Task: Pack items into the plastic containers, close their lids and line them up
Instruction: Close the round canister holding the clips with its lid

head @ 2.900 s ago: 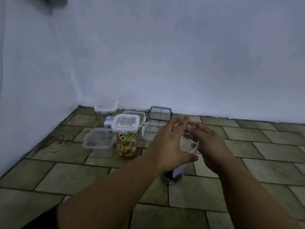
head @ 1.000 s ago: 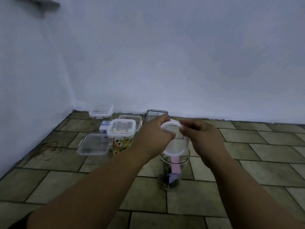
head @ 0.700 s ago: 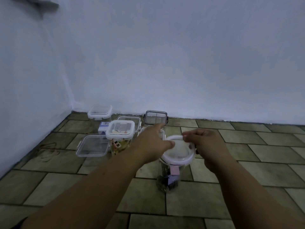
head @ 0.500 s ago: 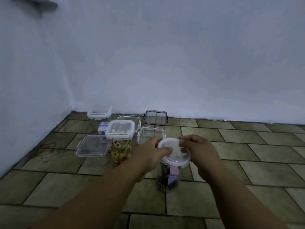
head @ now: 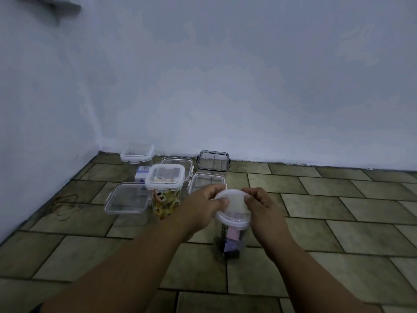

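A clear round jar (head: 228, 247) stands on the tiled floor with pink and purple items inside. A round white lid (head: 234, 207) rests on its mouth. My left hand (head: 203, 205) grips the lid's left edge and my right hand (head: 259, 206) grips its right edge, fingers curled over the rim. To the left stands a tall square container (head: 165, 195) full of colourful pieces, its lid clipped on.
Behind are several clear containers: a flat one (head: 127, 198) at left, an open one (head: 206, 182), a dark-rimmed one (head: 213, 162), one by the wall corner (head: 137, 153), plus a small purple-white box (head: 142, 175). Walls close the left and back.
The lid, held tilted above the jar a second ago, has come down flat onto the jar's mouth; both hands followed it down and stay on its edges.
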